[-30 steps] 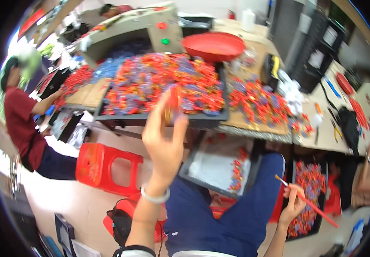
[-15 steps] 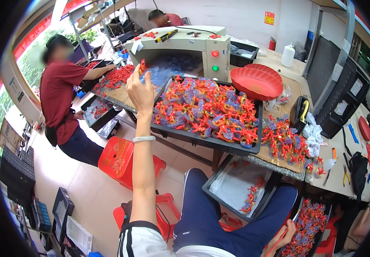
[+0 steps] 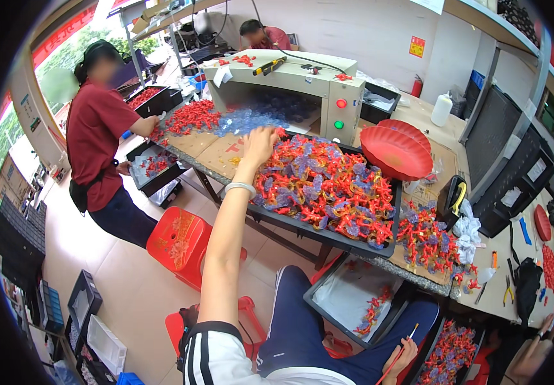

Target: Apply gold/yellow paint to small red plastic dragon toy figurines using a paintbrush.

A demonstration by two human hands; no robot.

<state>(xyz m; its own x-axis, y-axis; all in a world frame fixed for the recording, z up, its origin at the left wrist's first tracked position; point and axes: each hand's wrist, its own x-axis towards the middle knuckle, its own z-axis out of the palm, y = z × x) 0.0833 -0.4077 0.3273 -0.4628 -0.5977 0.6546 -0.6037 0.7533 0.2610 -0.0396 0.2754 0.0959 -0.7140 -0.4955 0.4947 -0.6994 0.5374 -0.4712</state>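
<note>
My left hand (image 3: 259,146) reaches over the left corner of a black tray (image 3: 328,236), fingers closed at a small red plastic figure (image 3: 281,132); the hand's back hides part of the grip. Heaped in the tray are red figures with yellow and translucent violet parts (image 3: 328,186). Low at the right, above my thigh, my right hand (image 3: 400,360) is closed round a thin red-handled paintbrush (image 3: 413,331), its pale tip pointing up. Between my knees and the table sits a white-lined drawer tray (image 3: 344,301) with several red figures.
A cream machine (image 3: 347,106) with an open tunnel stands behind the tray, clear violet pieces (image 3: 251,119) at its mouth. Red fluted bowls (image 3: 395,151) lie at the tray's far right. At left a co-worker (image 3: 100,122) stands by a red stool (image 3: 177,240). Another filled bin (image 3: 450,353) is lower right.
My left hand has come down and right, from raised in front of the machine with a red figure to the tray's left corner. My right hand has shifted slightly left and down with the paintbrush.
</note>
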